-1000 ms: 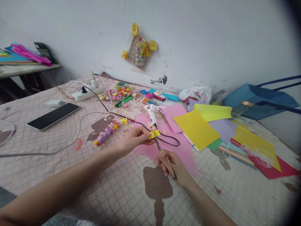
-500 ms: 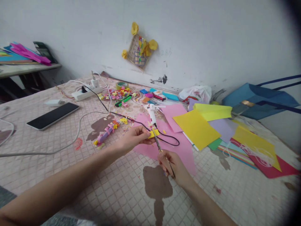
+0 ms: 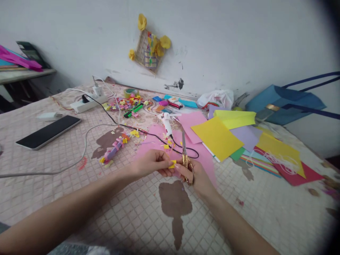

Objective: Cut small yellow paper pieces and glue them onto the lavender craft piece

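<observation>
Between the fingertips of my left hand [image 3: 156, 163] is a small piece of yellow paper [image 3: 173, 164]. My right hand [image 3: 195, 177] is wrapped round the gold handles of a pair of scissors [image 3: 184, 156], whose blades point away from me and look closed. My right fingertips reach the edge of the yellow piece. Beneath both hands lies a pink sheet [image 3: 204, 166]. A white glue gun [image 3: 166, 124] rests just beyond, with small yellow scraps [image 3: 166, 146] near it. To the left lies a purple stick [image 3: 113, 151] decorated with pink, orange and yellow bits.
Coloured sheets [image 3: 216, 138] and white string [image 3: 281, 161] lie on the right, before a blue bag [image 3: 284, 104]. A phone [image 3: 50, 131], a power strip [image 3: 87, 102] and cables are on the left. Paper bits [image 3: 124, 104] and a green cutter [image 3: 133, 110] lie farther back.
The scissors have come off the yellow paper and now point upward in my right hand. Both hands have come together, and the yellow piece looks smaller. The view has shifted right.
</observation>
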`<state>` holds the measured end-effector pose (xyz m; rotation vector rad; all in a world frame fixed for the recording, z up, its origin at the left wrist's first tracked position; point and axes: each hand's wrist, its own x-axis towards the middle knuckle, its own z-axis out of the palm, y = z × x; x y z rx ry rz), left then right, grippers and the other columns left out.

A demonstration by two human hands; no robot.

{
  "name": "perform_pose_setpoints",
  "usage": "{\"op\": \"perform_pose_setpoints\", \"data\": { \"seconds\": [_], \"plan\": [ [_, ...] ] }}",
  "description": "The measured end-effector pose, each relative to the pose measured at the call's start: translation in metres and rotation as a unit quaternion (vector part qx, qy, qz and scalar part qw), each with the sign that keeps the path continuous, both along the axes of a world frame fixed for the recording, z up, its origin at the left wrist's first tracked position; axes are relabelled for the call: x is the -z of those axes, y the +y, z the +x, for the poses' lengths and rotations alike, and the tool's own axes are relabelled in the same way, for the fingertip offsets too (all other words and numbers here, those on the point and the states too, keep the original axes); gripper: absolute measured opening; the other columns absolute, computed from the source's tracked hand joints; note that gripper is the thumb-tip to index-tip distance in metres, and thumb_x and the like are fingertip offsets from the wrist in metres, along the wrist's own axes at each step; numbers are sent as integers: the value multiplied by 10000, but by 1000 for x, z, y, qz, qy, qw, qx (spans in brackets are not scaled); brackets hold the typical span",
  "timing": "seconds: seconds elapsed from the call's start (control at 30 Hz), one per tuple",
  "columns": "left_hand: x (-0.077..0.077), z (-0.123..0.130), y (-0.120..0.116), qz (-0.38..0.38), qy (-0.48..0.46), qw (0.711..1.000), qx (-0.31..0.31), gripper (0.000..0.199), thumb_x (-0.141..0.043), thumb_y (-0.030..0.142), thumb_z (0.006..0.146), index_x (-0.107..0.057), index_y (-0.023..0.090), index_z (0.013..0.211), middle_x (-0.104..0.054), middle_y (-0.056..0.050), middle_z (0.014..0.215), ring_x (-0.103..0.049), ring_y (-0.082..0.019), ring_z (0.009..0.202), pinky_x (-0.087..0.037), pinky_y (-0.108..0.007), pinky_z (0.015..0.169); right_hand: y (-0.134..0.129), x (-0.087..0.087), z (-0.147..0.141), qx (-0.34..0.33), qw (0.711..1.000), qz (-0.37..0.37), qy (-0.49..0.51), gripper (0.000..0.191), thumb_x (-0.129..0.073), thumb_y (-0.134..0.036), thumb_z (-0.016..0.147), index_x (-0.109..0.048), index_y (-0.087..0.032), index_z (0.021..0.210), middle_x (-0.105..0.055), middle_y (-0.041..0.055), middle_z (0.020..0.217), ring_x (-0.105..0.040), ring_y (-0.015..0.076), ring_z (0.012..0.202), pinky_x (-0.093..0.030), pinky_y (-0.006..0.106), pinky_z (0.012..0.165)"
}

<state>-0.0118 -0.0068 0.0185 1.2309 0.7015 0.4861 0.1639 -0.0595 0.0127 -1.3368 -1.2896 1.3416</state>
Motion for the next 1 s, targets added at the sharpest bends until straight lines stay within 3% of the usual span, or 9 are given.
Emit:
{"op": "perform_pose_setpoints", "data": {
  "seconds": [0.33,0.47,0.6,0.67,0.77,0.9,1.0],
  "plan": [
    [5,2,-2,-5,-5,999,-40,351,-550,478,799,-553,128,787,-662,-55,700,-639,-136,629,-505,-269,621,0,4,-1,18,1000,-8,21,164,-586,-312,760,-499,-179,721,-454,-64,474,-388,81,406,-269,204,399],
    [5,2,-2,21,5,1000,-19,307,-605,425,777,-544,126,747,-635,-30,651,-587,-100,557,-481,-238,586,-2,4,-1,12,998,-15,55,143,-584,-292,762,-504,-180,725,-450,-67,486,-409,81,423,-274,201,410],
    [4,2,-4,26,9,999,-46,292,-557,405,815,-522,131,720,-586,-8,608,-548,-86,528,-452,-223,560,-2,4,-2,19,995,-22,95,137,-592,-276,748,-501,-182,710,-451,-68,496,-403,78,432,-299,204,426],
    [2,2,-4,50,-12,997,-53,245,-549,382,825,-550,137,820,-583,-9,679,-540,-85,564,-449,-222,573,-1,3,-2,14,991,-19,131,175,-599,-274,736,-477,-181,651,-435,-68,485,-378,72,426,-304,210,434],
    [-2,1,-5,126,-59,990,-16,251,-624,284,783,-569,170,999,-580,-40,891,-552,-111,729,-458,-238,665,0,-1,-3,-25,980,-35,193,230,-599,-283,723,-429,-189,600,-388,-75,466,-340,68,411,-285,217,430],
    [-7,1,-5,147,-86,985,22,99,-621,221,781,-605,137,831,-561,-53,911,-546,-143,832,-440,-273,761,-1,-4,-5,-87,967,-81,224,211,-607,-300,721,-445,-190,641,-375,-79,477,-326,63,402,-255,214,420],
    [-7,1,-4,112,-60,992,-9,121,-614,242,787,-588,124,787,-573,-38,834,-531,-114,742,-424,-245,686,-2,-2,-4,-51,980,-63,180,262,-570,-387,787,-466,-181,662,-414,-66,495,-342,63,407,-264,211,423]
  ]
}}
